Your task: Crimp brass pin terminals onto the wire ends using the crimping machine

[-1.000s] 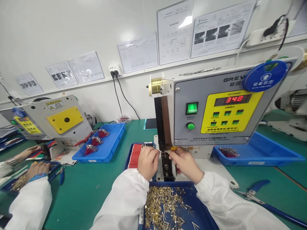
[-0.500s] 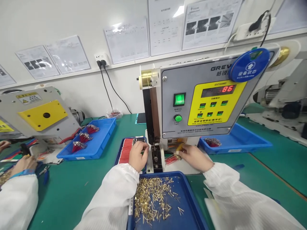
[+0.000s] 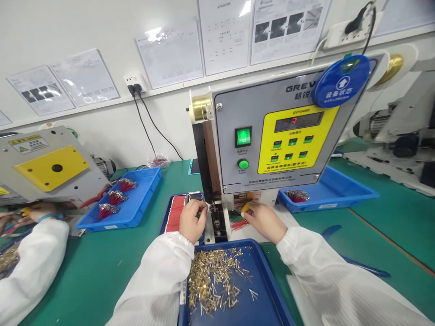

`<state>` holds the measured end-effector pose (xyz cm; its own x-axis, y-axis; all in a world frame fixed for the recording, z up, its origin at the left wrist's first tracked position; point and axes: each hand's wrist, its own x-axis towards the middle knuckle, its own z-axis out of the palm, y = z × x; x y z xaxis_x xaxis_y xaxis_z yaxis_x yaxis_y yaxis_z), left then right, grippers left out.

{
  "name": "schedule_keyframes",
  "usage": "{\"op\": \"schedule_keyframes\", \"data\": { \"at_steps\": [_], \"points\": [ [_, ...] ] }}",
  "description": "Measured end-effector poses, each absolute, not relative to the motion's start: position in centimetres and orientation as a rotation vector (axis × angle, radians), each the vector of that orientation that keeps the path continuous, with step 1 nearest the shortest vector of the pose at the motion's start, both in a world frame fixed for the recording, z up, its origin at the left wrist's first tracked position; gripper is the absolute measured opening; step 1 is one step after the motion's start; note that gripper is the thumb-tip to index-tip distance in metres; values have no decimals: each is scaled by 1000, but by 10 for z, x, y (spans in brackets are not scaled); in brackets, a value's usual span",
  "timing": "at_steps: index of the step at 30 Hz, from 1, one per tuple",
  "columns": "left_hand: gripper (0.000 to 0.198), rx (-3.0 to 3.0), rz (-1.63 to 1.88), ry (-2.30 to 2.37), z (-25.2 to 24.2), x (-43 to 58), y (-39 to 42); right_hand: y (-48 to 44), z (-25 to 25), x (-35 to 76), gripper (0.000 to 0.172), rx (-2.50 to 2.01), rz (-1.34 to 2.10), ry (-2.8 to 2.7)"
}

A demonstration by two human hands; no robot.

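Note:
My left hand (image 3: 190,219) is curled with its fingertips pinched just left of the grey crimping machine's (image 3: 272,140) black jaw (image 3: 217,222), above a tray of red wires (image 3: 175,213). What it pinches is too small to name. My right hand (image 3: 263,219) rests right of the jaw with its fingers closed on a small yellow piece (image 3: 245,208), beside loose red and green wires (image 3: 238,221). A blue tray of brass terminals (image 3: 217,276) lies below both hands.
A blue bin (image 3: 131,199) with red wire bundles stands to the left. Another blue bin (image 3: 331,188) sits right of the machine. A co-worker's white sleeve (image 3: 30,267) and a second machine (image 3: 50,165) fill the far left. Blue-handled pliers (image 3: 353,260) lie on the green mat.
Both hands drew back from the jaw, the right going right with the yellow piece. The view shifted left and down. The display changed from 348 to 86 to 3.

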<state>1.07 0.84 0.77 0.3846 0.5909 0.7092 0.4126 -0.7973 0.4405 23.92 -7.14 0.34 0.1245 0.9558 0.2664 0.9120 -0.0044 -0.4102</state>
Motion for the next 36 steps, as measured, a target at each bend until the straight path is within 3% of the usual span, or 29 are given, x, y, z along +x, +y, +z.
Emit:
{"op": "schedule_keyframes", "data": {
  "at_steps": [12,16,23,28,32,36],
  "points": [
    [11,2416,1372,891,7,10,8,-72,4,241,9,-1921,102,-1801],
    [10,2407,1363,900,6,10,7,-84,18,233,16,-1870,50,-1782],
    [9,2411,1345,910,6,10,7,-122,29,179,31,-1477,282,-2496],
    [9,2462,1319,921,6,10,8,-130,21,164,16,-1448,313,-2576],
    [14,2602,1101,1118,10,0,21,-125,21,171,12,-1443,373,-2553],
    [24,2551,656,1636,17,-25,45,-123,22,175,17,-1406,434,-2490]
  ]
}}
